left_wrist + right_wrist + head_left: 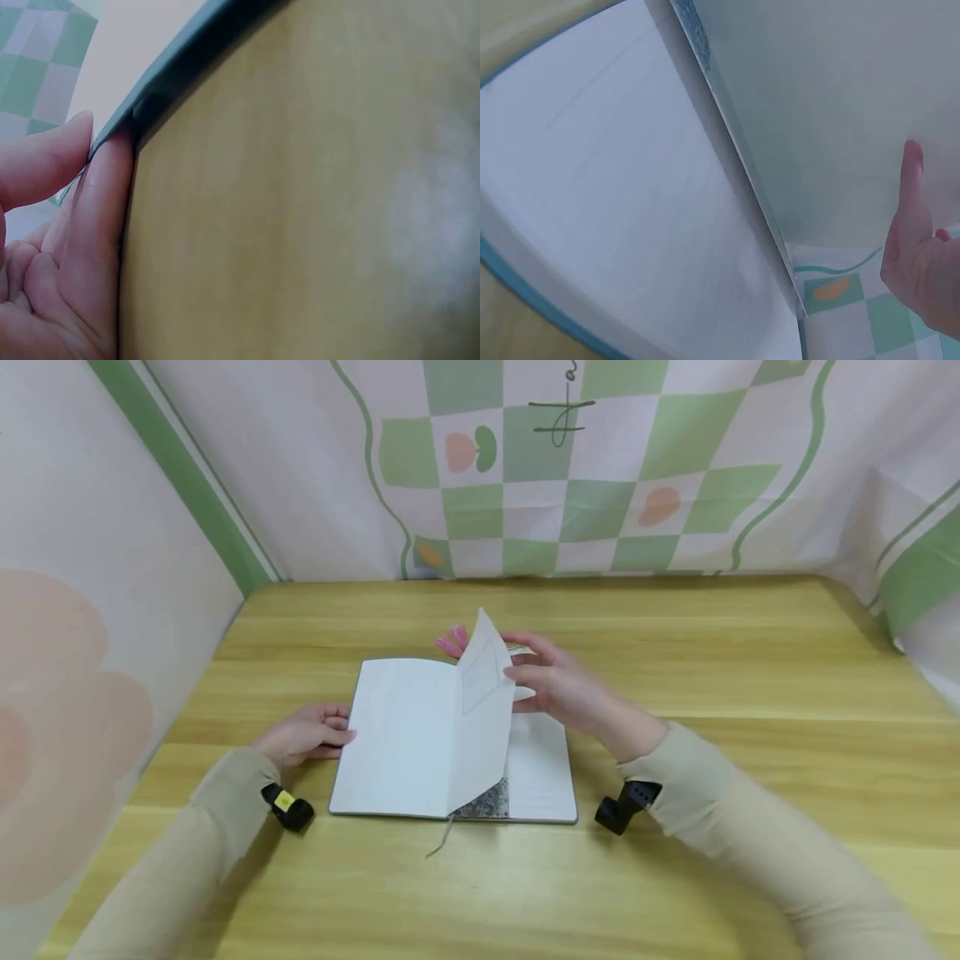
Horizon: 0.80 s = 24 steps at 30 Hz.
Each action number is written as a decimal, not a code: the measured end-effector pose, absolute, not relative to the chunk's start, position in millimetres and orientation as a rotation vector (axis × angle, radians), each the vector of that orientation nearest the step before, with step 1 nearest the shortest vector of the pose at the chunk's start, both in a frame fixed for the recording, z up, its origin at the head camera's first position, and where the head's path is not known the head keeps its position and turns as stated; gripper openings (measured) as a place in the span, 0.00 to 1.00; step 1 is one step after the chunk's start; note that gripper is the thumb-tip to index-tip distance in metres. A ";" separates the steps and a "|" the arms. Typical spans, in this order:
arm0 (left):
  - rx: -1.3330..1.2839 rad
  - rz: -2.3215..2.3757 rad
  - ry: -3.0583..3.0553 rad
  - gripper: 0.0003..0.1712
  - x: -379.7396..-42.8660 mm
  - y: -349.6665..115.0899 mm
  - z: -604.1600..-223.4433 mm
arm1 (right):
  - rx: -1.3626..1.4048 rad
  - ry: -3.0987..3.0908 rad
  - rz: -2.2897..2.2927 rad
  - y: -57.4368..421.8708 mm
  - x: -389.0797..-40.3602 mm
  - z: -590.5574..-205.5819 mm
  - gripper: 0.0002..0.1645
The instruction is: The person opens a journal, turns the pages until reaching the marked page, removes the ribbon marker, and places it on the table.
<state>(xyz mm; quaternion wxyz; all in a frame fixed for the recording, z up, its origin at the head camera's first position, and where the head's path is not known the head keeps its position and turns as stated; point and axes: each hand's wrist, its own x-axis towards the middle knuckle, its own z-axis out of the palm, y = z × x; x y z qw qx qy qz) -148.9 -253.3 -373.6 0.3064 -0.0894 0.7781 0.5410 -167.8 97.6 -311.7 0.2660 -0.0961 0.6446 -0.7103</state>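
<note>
An open notebook [397,743] lies on the table, its left page blank white. My left hand [307,732] pinches the notebook's left edge, thumb on top and index finger beneath, as the left wrist view shows. At the middle of the notebook a page [480,727] with a faint pencil-like outline stands raised. My right hand [555,681] holds this page near its upper outer edge; some fingers are hidden behind it. A pink tassel [453,642] shows behind the raised page. Under its lower corner lies a dark patterned sheet [487,802]. In the right wrist view, a finger [913,172] touches the page.
A grey ribbon marker [441,839] hangs from the notebook's bottom onto the wooden table [480,893]. Fabric with green checks [536,510] hangs behind the table, and more fabric [75,610] at the left. Black wrist cameras [288,810] sit close to the tabletop.
</note>
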 end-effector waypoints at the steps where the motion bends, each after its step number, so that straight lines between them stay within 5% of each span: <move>1: -0.237 1.430 2.059 0.34 -149.1 -253.6 -373.9 | -0.270 1.731 -1.916 95.1 -167.1 -310.4 0.34; 13: -0.223 1.456 2.042 0.30 -147.5 -254.6 -375.8 | -0.602 2.054 -1.246 70.4 -154.1 -325.2 0.35; 24: -0.129 1.555 1.953 0.13 -147.0 -260.3 -376.5 | -0.950 2.242 -0.664 42.1 -135.7 -331.5 0.37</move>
